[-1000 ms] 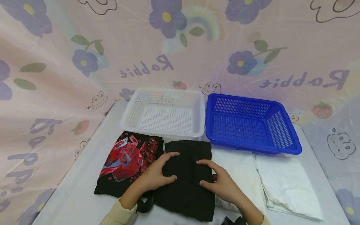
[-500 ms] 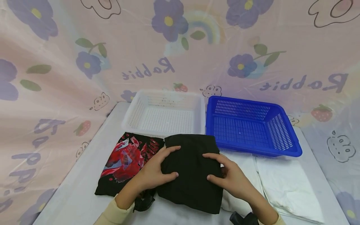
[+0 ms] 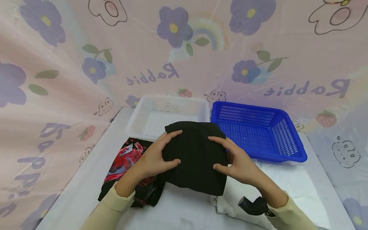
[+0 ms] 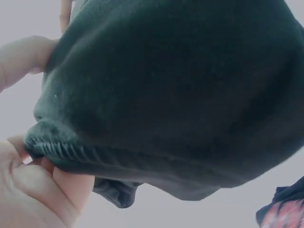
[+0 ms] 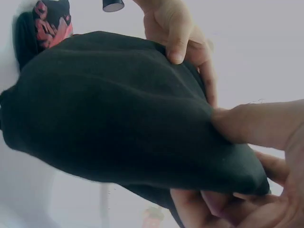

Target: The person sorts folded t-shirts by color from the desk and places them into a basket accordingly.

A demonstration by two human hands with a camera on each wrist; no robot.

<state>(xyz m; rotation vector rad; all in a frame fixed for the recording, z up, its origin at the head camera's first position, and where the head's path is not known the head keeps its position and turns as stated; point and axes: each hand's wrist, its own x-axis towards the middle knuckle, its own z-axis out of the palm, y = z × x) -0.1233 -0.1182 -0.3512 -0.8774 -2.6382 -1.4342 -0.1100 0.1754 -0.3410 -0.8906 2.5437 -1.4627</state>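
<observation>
A folded black garment (image 3: 195,159) is held up off the table between both hands, overlapping the front of the white basket in the head view. My left hand (image 3: 156,156) grips its left edge, thumb on top. On the right edge my right hand (image 3: 237,159) does the same, and in the right wrist view several fingers (image 5: 228,204) curl under the cloth. A ribbed band (image 4: 71,149) shows along the garment's edge in the left wrist view. Below the left forearm lies a folded black T-shirt with a red print (image 3: 123,159), partly hidden.
A white perforated basket (image 3: 133,119) stands at the back, with a blue basket (image 3: 299,150) to its right. Folded white garments (image 3: 302,188) lie at the right of the white-covered table (image 3: 178,210). A printed curtain (image 3: 201,76) hangs behind.
Both hands have lifted the black garment from the table and carried it up toward the baskets. It was lying flat beside the printed T-shirt a second ago.
</observation>
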